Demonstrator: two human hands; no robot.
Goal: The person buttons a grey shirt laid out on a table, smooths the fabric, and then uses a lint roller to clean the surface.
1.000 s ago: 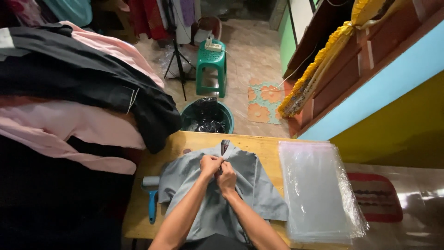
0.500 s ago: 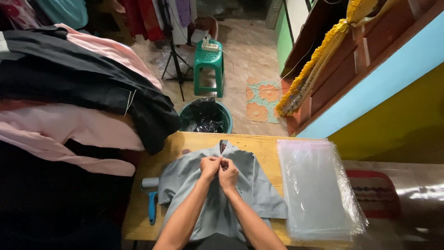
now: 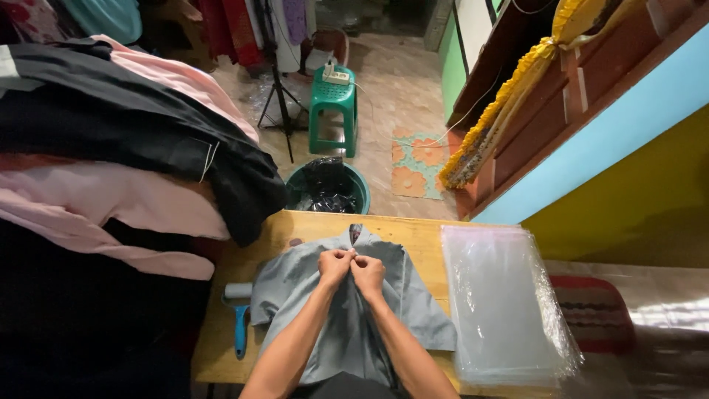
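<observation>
Head view, looking down. Grey short-sleeved cotton shirt [image 3: 347, 310] spread flat on a bare wooden table [image 3: 425, 236], collar at the far edge, hem toward the near edge; long axis running far to near, straight out from the body. Both hands meeting on the shirt's centre front, just below the collar, knuckles almost touching. Left hand [image 3: 334, 266] curled nearly closed, fingertips pinching the cloth at the front opening. Right hand [image 3: 368, 275] likewise curled tight, pinching the opposite edge of the same opening. Neither hand nearer than the other; both directly on the cloth, forearms converging from the near edge. Whether a button sits between the fingers: too small to tell.

Fabric matte, soft, lightly creased, sleeves fanned out to left and right. To the right, just beside the shirt, a stack of clear glossy plastic bags [image 3: 506, 303], rectangular, crinkled at the edges. To the left, near the left sleeve, a lint roller with a blue handle [image 3: 240, 321], lying far to near. Further left, a heaped pile of black and pink garments [image 3: 111, 155]. Beyond the table's far edge, a round green bin lined with black plastic [image 3: 327, 188], then a green plastic stool [image 3: 334, 107] on the tiled floor.
</observation>
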